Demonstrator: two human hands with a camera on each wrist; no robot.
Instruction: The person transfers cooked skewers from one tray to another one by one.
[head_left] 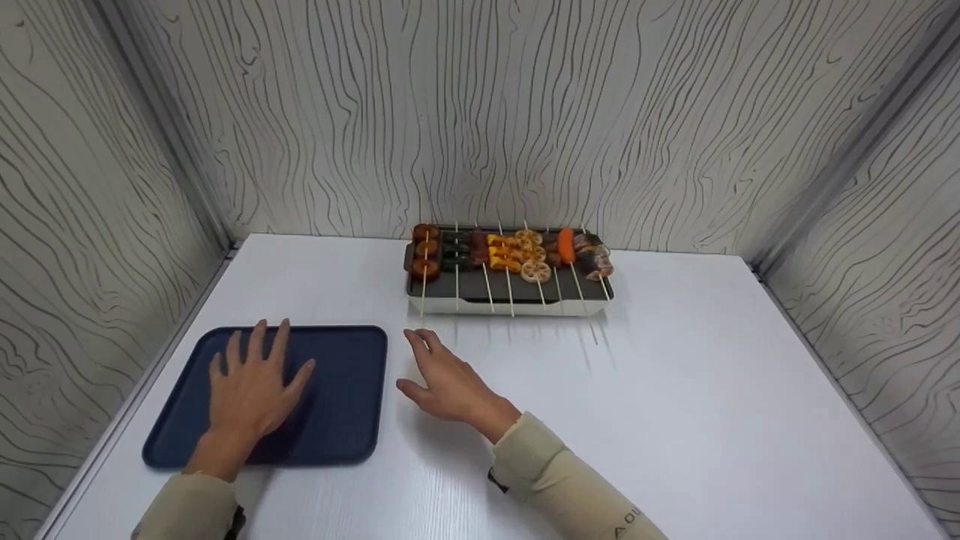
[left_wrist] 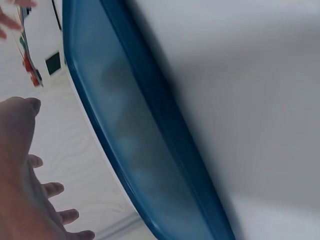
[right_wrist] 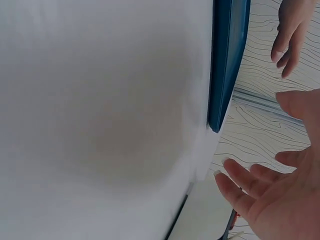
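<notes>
My left hand hovers over a dark blue tray, its fingers spread and holding nothing. In the left wrist view a gap shows between that hand and the blue tray. Just right of the tray, my right hand is held above the white table, thumb apart from the fingers, with nothing in it. Beyond the right hand stands a grill with several skewers laid across it, among them lotus root slices, a red sausage and yellow pieces.
The white table runs up to patterned panels at the back and on both sides. Skewer sticks stick out past the grill's front edge, one farther than the others. The tray lies near the table's left edge.
</notes>
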